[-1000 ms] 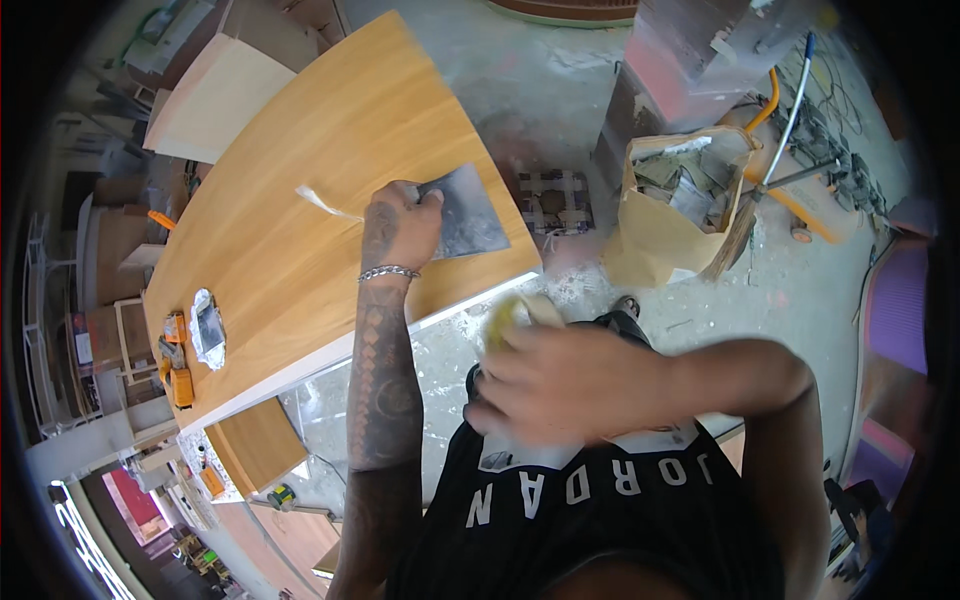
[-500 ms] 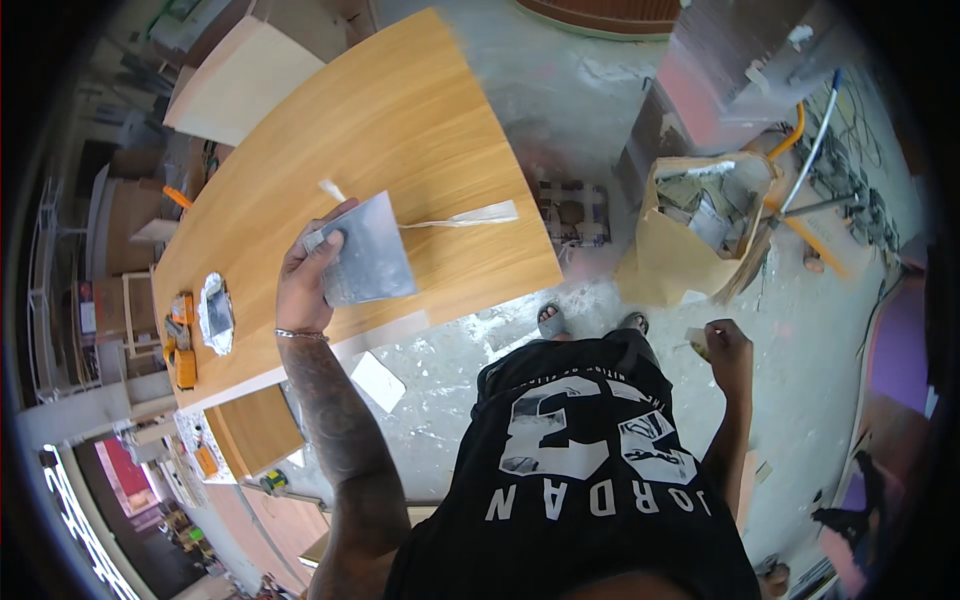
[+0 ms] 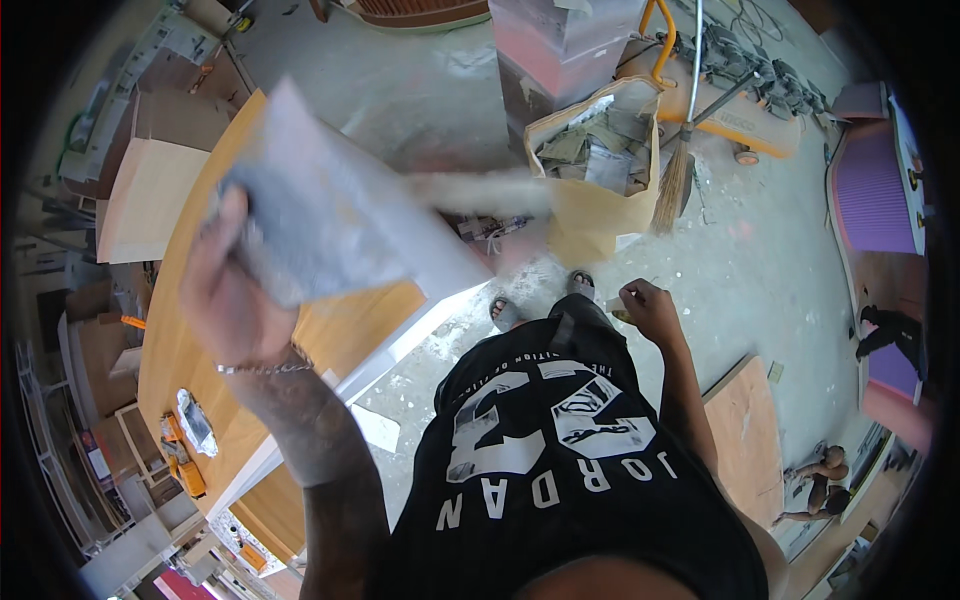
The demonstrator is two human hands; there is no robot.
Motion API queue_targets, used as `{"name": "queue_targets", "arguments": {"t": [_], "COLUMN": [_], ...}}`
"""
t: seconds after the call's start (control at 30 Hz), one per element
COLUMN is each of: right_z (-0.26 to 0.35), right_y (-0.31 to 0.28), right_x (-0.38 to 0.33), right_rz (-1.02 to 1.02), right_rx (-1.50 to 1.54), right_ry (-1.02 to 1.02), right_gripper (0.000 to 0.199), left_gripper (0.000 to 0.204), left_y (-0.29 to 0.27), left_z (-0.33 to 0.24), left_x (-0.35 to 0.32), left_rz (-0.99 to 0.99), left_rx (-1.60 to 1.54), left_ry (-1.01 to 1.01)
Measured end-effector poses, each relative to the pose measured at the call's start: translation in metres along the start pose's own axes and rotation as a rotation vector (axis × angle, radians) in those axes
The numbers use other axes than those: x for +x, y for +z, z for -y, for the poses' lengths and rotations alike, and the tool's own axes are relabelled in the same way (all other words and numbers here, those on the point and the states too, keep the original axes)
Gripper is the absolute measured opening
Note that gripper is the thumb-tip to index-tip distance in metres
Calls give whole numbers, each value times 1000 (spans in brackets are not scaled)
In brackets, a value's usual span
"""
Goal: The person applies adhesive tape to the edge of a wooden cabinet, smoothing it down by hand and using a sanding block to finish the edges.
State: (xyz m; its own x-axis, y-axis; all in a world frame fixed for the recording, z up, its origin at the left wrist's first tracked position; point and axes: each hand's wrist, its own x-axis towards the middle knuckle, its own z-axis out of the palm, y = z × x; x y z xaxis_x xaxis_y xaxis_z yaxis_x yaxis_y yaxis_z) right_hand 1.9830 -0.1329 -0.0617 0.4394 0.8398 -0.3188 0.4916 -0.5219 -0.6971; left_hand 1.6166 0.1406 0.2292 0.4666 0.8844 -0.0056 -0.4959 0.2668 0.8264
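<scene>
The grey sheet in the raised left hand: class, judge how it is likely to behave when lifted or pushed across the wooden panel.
The grey sheet looks thin and probably light, since the left hand lifts it alone, pinched at one end. It seems to hold fairly flat past the grip, so likely semi-stiff, though motion blur limits certainty. Pushed on the smooth wooden panel, it would probably slide rather than roll.

grey sheet [image 3: 330, 215], orange-brown wooden panel [image 3: 190, 350], tan bag [image 3: 590, 205]

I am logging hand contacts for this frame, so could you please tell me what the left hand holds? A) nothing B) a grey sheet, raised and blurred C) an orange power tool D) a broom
B: the left hand grips a grey sheet lifted above the wooden tabletop, while the right hand hangs by the hip.
</scene>
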Motion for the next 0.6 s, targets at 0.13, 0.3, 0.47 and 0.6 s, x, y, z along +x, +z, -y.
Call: {"name": "queue_targets", "arguments": {"t": [0.13,0.3,0.47,0.6], "right_z": [-16,-41,-72,-100], "right_y": [-7,-20,-45,-60], "right_x": [2,1,0,9], "right_rz": [-66,-56,-124,-93], "right_rx": [39,28,61,32], "right_ry": [35,71,61,126], "right_gripper": [23,23,22,24], "left_gripper": [54,42,42,38], "left_y": [61,109,93,81], "left_z": [60,241,318,302], "left_x": [78,174,150,114], "left_rz": [119,164,123,11], "left_rx": [-86,-42,-58,-124], "left_ry": [-99,-571,-781,-706]}}
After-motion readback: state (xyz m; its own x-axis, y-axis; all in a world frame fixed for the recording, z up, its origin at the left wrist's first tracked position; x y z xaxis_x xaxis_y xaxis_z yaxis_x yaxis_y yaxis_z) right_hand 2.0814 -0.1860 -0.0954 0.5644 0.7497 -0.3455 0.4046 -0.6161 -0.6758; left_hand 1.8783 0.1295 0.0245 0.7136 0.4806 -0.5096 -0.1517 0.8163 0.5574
